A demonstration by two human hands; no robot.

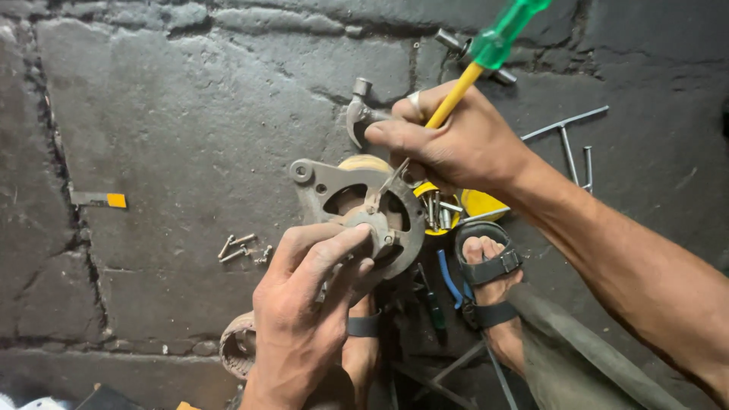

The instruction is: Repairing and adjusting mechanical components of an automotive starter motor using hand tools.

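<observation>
The left hand [304, 304] wraps its fingers around a round grey metal part [364, 209] with holes. The right hand [448, 140] squeezes a screwdriver [486, 53], yellow and green, its tip poking the part.

Head view: looks steeply down, close over the dark cracked stone floor [190, 152].
Shared views: only one.
</observation>
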